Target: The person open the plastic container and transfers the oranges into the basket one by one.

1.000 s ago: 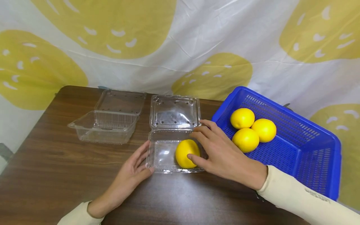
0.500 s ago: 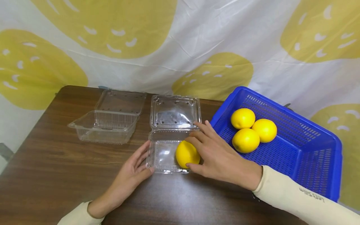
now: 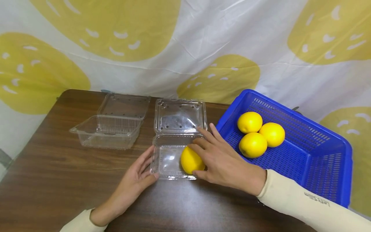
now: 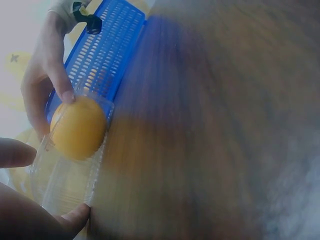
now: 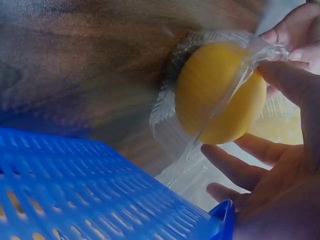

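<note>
A clear plastic clamshell container (image 3: 168, 158) lies on the table with its lid (image 3: 180, 115) folded back. One yellow orange (image 3: 191, 160) sits in its right end. My right hand (image 3: 221, 161) holds this orange, thumb at the near side and fingers over the far side; in the right wrist view, thumb and fingers lie round the orange (image 5: 215, 95). My left hand (image 3: 134, 180) grips the container's left end, thumb at the near corner and fingers along the side. The left wrist view shows the left thumb (image 4: 75, 218) against the rim.
A blue perforated basket (image 3: 316, 138) stands at the right, with oranges (image 3: 253, 145) grouped at its left end. Left of the container is a second clear clamshell (image 3: 108, 132), its lid raised at the back. A patterned cloth (image 3: 162, 74) hangs behind the wooden table (image 3: 58, 167).
My right hand has shifted slightly left, its fingers coming further over the orange and its thumb moving to the near side. The left hand and the container have stayed in place.
</note>
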`<state>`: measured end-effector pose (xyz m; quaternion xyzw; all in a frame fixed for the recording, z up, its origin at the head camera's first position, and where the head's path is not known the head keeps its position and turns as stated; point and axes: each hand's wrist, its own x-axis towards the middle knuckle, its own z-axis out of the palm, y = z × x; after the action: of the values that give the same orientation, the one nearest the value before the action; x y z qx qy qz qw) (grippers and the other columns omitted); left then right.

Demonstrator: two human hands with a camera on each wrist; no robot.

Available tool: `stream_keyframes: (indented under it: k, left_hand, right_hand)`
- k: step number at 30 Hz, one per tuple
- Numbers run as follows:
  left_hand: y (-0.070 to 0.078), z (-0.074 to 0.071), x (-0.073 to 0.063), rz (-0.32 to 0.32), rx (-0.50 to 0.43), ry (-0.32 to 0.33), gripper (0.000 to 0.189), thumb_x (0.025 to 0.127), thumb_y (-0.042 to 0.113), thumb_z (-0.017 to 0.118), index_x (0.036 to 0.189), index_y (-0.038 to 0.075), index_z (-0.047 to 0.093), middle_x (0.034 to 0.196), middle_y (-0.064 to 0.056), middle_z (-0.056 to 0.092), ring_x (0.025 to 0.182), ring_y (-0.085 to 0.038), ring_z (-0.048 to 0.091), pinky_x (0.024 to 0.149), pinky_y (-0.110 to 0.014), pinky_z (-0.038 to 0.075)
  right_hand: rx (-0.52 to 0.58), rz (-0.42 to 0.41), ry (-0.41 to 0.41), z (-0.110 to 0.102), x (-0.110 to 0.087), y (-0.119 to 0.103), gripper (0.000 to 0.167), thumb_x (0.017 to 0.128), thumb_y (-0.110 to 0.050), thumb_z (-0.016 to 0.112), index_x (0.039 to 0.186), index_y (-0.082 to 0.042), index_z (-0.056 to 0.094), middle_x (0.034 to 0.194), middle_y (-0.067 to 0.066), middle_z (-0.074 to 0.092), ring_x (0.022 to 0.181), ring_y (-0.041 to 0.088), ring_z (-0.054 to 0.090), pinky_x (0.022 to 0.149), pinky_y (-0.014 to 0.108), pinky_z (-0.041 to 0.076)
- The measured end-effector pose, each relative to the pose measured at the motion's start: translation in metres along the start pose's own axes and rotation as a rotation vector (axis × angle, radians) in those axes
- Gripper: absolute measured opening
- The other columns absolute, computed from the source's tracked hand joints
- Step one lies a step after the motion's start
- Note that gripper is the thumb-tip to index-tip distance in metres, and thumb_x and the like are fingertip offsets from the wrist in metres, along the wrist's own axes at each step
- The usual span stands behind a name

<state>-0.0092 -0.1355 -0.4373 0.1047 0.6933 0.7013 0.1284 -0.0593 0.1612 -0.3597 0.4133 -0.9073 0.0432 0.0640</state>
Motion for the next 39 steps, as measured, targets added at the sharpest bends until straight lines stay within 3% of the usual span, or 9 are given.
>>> stream_keyframes:
  k: [5,9,15,19,31,39]
  left_hand:
    - [0.000,0.000,-0.001,-0.001,0.015,0.000,0.087,0.102,0.003,0.070,0.175,0.007,0.023,0.182,-0.016,0.021,0.164,-0.042,0.029,0.125,-0.035,0.036]
    - [0.000,0.000,-0.001,0.002,0.018,-0.002,0.087,0.102,0.003,0.070,0.175,0.007,0.023,0.182,-0.017,0.021,0.164,-0.042,0.029,0.126,-0.039,0.034]
    - [-0.001,0.000,0.000,0.005,0.010,-0.001,0.087,0.102,0.003,0.070,0.175,0.006,0.023,0.182,-0.017,0.021,0.164,-0.043,0.029,0.122,-0.026,0.038]
    - [0.000,0.000,0.000,0.010,0.004,0.002,0.087,0.102,0.002,0.070,0.175,0.005,0.024,0.181,-0.018,0.022,0.163,-0.044,0.029,0.118,-0.016,0.041]
    - [0.001,0.001,-0.001,0.021,-0.002,0.001,0.086,0.102,0.002,0.070,0.174,0.004,0.024,0.180,-0.020,0.024,0.163,-0.044,0.029,0.117,-0.015,0.042]
    - [0.000,0.001,-0.001,0.026,-0.003,0.000,0.087,0.101,-0.001,0.069,0.174,0.003,0.023,0.179,-0.023,0.025,0.163,-0.045,0.029,0.117,-0.016,0.042]
  right_hand:
    - [-0.045,-0.018,-0.021,0.001,0.004,0.001,0.078,0.083,-0.052,0.094,0.137,-0.002,0.071,0.130,0.013,0.075,0.153,0.046,0.047,0.135,0.069,0.013]
    - [-0.083,-0.023,-0.036,0.001,0.007,0.002,0.080,0.082,-0.053,0.095,0.137,-0.001,0.070,0.129,0.015,0.076,0.152,0.046,0.048,0.134,0.071,0.013]
    - [-0.123,-0.067,-0.021,0.000,0.011,0.005,0.074,0.081,-0.053,0.094,0.130,-0.001,0.072,0.120,0.013,0.077,0.148,0.045,0.052,0.131,0.078,0.014]
    - [-0.094,-0.059,-0.008,-0.001,0.014,0.007,0.067,0.082,-0.051,0.091,0.126,-0.005,0.073,0.118,0.012,0.078,0.147,0.042,0.053,0.132,0.076,0.009]
    - [0.071,0.080,0.094,-0.017,0.008,0.008,0.073,0.077,-0.050,0.094,0.130,-0.003,0.072,0.124,0.009,0.077,0.150,0.036,0.049,0.131,0.078,0.005]
    - [0.100,0.109,0.168,-0.023,-0.003,0.011,0.076,0.076,-0.047,0.096,0.132,-0.002,0.070,0.123,0.013,0.077,0.146,0.039,0.050,0.129,0.081,0.013]
